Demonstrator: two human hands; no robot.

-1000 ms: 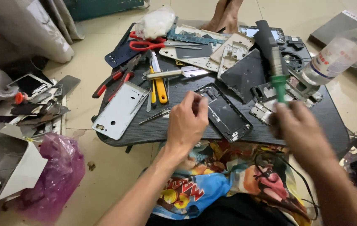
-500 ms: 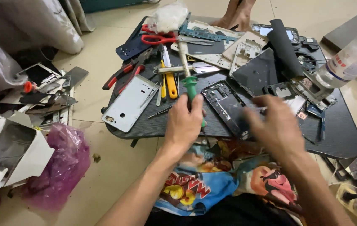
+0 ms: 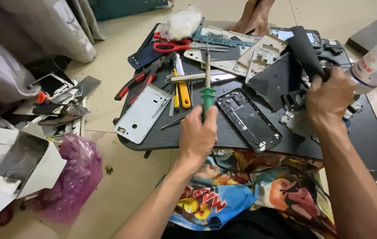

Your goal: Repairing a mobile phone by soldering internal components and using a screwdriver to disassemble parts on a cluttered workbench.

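My left hand (image 3: 199,135) grips a green-handled tool (image 3: 207,95) near the front edge of the low black table (image 3: 365,132). The tool's long metal shaft points away from me. Just right of it lies an open black phone frame (image 3: 248,119). My right hand (image 3: 330,97) is at the right of the table, its fingers curled over the lower end of a black cylindrical tool (image 3: 303,48) that leans over a dark phone panel (image 3: 270,79). A silver phone back cover (image 3: 142,113) lies left of my left hand.
The table also holds red scissors (image 3: 170,45), red-handled pliers (image 3: 131,84), a yellow-handled tool (image 3: 181,93) and several phone parts. A plastic bottle (image 3: 374,62) stands far right. A pink bag (image 3: 73,177) and a white box (image 3: 20,163) lie on the floor at left. Another person's feet (image 3: 259,13) are beyond the table.
The green-handled tool passed from my right hand to my left. My right hand then moved right and away from me to the black cylindrical tool.
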